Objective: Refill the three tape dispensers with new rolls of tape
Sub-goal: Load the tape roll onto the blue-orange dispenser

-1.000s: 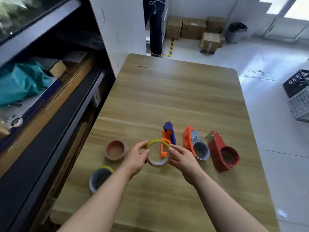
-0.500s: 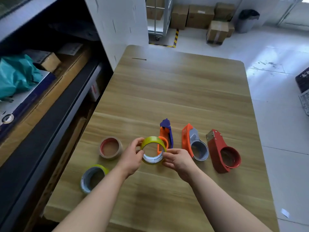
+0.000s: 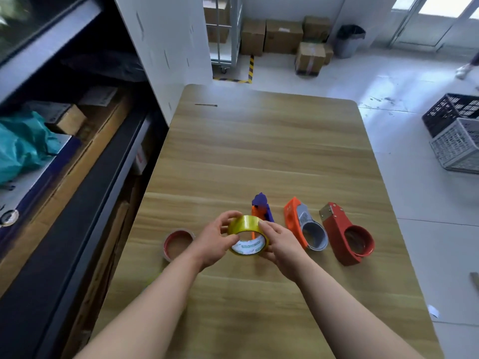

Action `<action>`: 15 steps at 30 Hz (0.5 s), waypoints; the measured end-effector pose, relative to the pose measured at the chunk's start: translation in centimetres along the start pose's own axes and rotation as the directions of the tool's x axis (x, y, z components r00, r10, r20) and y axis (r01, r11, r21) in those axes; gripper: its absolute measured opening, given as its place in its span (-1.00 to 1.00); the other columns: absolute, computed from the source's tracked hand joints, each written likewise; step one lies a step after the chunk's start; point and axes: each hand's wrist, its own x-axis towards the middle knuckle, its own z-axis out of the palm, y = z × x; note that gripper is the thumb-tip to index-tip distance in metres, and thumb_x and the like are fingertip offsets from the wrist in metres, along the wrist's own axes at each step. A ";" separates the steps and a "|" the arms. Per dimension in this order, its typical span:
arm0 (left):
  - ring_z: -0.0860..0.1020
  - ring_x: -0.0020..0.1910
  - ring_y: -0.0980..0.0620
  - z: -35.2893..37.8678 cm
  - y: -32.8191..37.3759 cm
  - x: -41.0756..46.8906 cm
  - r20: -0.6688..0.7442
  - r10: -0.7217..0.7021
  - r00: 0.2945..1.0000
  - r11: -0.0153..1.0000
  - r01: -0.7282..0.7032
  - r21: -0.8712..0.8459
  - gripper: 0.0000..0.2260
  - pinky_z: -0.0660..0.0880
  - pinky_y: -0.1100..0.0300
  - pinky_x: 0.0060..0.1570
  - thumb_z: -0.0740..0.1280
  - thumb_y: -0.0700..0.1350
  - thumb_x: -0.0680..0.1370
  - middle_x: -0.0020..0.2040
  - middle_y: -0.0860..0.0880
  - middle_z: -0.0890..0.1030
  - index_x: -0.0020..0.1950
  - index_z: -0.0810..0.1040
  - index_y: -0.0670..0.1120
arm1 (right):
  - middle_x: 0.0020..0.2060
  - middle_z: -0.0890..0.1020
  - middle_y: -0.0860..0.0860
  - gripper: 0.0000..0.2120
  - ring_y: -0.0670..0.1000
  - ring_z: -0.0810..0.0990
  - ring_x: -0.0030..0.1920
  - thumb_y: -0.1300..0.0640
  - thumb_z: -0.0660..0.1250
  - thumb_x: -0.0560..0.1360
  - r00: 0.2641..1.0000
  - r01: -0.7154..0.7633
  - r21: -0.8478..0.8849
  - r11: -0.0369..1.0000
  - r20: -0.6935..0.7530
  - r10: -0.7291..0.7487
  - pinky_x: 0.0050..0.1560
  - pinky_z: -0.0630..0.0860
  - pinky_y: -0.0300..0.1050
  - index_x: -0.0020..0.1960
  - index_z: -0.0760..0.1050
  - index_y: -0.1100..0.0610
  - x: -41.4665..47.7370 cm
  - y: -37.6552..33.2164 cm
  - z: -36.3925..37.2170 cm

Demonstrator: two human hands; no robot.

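While both hands grip it over the near part of the wooden table (image 3: 259, 151), I see the yellow tape roll (image 3: 243, 222) tilted, its white core facing me. The left hand (image 3: 212, 242) curls its fingers round the roll's left side, and the right hand (image 3: 280, 242) pinches the right edge. Just behind lies the purple-and-orange dispenser (image 3: 261, 203), partly hidden. The orange-and-grey dispenser (image 3: 293, 218) and the red dispenser (image 3: 339, 234) lie to the right, apart from the hands. A red-cored roll (image 3: 178, 242) lies flat beside the left wrist.

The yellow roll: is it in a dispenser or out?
Out: the left hand and right hand hold the yellow roll between them.
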 end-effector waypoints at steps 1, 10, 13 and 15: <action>0.50 0.20 0.03 -0.2 0.0 0.1 0.007 -0.008 1.000 1.000 0.008 -0.018 -0.61 0.50 0.29 0.01 0.33 -0.31 0.50 0.21 -0.05 0.51 0.20 0.48 0.10 | 0.06 0.65 0.10 -0.75 0.10 0.65 0.08 0.07 0.30 0.58 1.000 0.002 0.017 1.000 -0.029 -0.002 0.20 0.55 0.13 0.21 0.51 0.12 0.0 -0.1 0.3; 0.57 0.07 0.05 -1.2 -1.4 -0.2 0.063 -0.070 0.996 0.996 0.066 0.059 -0.61 0.52 0.32 -0.02 0.45 -0.22 0.46 0.11 -0.06 0.58 0.26 0.51 -0.01 | 0.08 0.65 0.13 -0.51 0.12 0.67 0.03 0.12 0.55 0.36 0.977 -0.119 0.008 0.993 -0.176 0.119 0.13 0.59 0.13 0.24 0.53 0.20 0.2 0.6 1.6; 0.59 0.06 0.05 -1.5 -1.8 0.1 0.080 -0.094 0.992 0.994 0.089 0.060 -0.60 0.55 0.16 0.10 0.47 -0.21 0.44 0.10 -0.05 0.61 0.25 0.53 0.00 | 0.06 0.66 0.13 -0.47 0.12 0.67 0.03 0.09 0.59 0.30 0.966 -0.140 -0.020 0.990 -0.222 0.132 0.12 0.60 0.12 0.21 0.55 0.20 0.4 1.0 1.8; 0.60 0.05 0.05 -1.6 -2.0 0.4 0.077 -0.113 0.991 0.992 0.109 0.058 -0.59 0.56 0.12 0.12 0.49 -0.21 0.42 0.07 -0.04 0.62 0.23 0.54 -0.01 | 0.09 0.65 0.12 -0.39 0.12 0.66 0.04 0.03 0.63 0.22 0.959 -0.131 -0.069 0.989 -0.263 0.109 0.13 0.60 0.12 0.20 0.56 0.20 0.5 0.9 2.0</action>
